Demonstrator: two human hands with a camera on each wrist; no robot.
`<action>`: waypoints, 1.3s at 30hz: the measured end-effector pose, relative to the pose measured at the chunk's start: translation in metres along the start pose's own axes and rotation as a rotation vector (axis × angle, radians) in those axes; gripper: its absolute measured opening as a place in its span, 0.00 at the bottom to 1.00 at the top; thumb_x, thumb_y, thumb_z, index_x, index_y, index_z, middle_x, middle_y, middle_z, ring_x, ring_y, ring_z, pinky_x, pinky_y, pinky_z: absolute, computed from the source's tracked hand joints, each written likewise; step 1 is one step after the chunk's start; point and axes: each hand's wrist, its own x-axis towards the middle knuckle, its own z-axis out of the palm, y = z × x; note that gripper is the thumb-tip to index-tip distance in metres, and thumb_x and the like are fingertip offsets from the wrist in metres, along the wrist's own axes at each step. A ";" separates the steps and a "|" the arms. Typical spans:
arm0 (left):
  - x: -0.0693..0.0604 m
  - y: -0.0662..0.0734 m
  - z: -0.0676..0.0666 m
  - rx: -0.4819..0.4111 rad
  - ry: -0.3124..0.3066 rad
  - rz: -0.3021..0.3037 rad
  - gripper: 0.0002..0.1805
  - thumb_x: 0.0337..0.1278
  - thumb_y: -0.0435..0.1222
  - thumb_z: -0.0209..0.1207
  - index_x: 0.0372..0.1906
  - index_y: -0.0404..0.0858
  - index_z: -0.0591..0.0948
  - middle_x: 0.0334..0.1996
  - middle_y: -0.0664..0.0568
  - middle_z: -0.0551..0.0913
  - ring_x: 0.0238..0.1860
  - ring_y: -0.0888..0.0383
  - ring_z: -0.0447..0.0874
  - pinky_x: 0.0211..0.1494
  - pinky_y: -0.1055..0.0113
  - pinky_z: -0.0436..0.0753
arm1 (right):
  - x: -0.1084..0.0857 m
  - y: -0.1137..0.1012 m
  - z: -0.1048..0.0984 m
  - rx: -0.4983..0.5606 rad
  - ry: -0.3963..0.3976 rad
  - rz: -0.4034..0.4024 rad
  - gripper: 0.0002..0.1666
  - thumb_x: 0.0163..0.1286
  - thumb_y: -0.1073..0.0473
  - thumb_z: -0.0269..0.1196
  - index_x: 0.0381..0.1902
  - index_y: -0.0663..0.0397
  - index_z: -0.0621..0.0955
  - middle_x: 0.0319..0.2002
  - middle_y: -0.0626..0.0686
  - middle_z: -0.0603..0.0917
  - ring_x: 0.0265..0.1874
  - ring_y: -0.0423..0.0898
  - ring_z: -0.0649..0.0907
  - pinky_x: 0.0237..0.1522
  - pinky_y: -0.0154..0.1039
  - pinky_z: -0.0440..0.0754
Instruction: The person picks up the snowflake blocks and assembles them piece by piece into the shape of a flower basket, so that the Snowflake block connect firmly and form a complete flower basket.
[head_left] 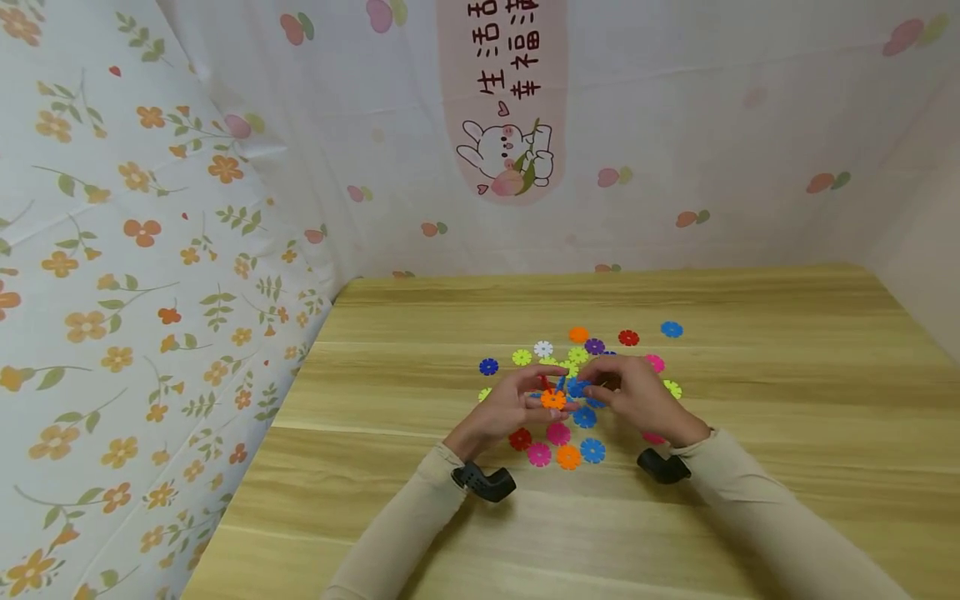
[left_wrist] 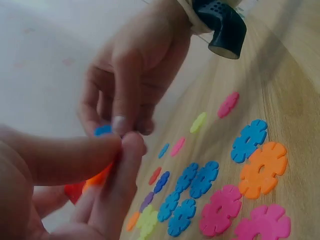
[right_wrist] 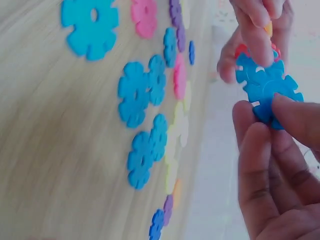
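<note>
My left hand (head_left: 504,402) holds a small joined piece of notched plastic snowflake discs: an orange disc (head_left: 553,400), a red disc (head_left: 544,383) and blue ones. Facing it, my right hand (head_left: 639,390) pinches a blue snowflake disc (right_wrist: 272,95) between thumb and fingers. In the right wrist view that disc meets another blue disc (right_wrist: 245,67) on the left hand's side; whether their slots interlock I cannot tell. The left wrist view shows the left fingers (left_wrist: 65,160) hiding most of the joined piece. Both hands are just above the wooden table (head_left: 570,533).
Loose snowflake discs lie around and below the hands: a pink disc (head_left: 539,454), an orange disc (head_left: 568,457) and a blue disc (head_left: 592,451) at the near side, a white disc (head_left: 543,348) and a red disc (head_left: 628,337) farther back. A patterned curtain (head_left: 660,125) hangs behind the table.
</note>
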 end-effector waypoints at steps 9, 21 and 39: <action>-0.002 0.002 0.001 0.014 -0.020 0.045 0.30 0.66 0.26 0.58 0.72 0.43 0.70 0.58 0.44 0.74 0.48 0.46 0.91 0.59 0.61 0.84 | 0.000 -0.004 0.006 -0.024 0.062 -0.073 0.11 0.62 0.73 0.68 0.40 0.58 0.89 0.38 0.53 0.89 0.34 0.43 0.86 0.37 0.31 0.86; 0.000 0.005 0.004 0.007 -0.025 0.042 0.30 0.65 0.24 0.58 0.71 0.42 0.71 0.57 0.41 0.77 0.49 0.46 0.90 0.56 0.63 0.86 | -0.001 -0.009 0.010 -0.063 0.150 -0.239 0.12 0.58 0.76 0.70 0.35 0.55 0.90 0.32 0.48 0.89 0.30 0.39 0.84 0.34 0.31 0.85; -0.001 0.000 -0.006 0.146 0.078 0.157 0.30 0.57 0.30 0.69 0.64 0.35 0.71 0.53 0.42 0.77 0.41 0.60 0.81 0.50 0.70 0.85 | 0.009 0.009 -0.009 -0.289 -0.113 0.063 0.10 0.58 0.70 0.70 0.40 0.63 0.86 0.38 0.57 0.89 0.33 0.46 0.85 0.36 0.39 0.86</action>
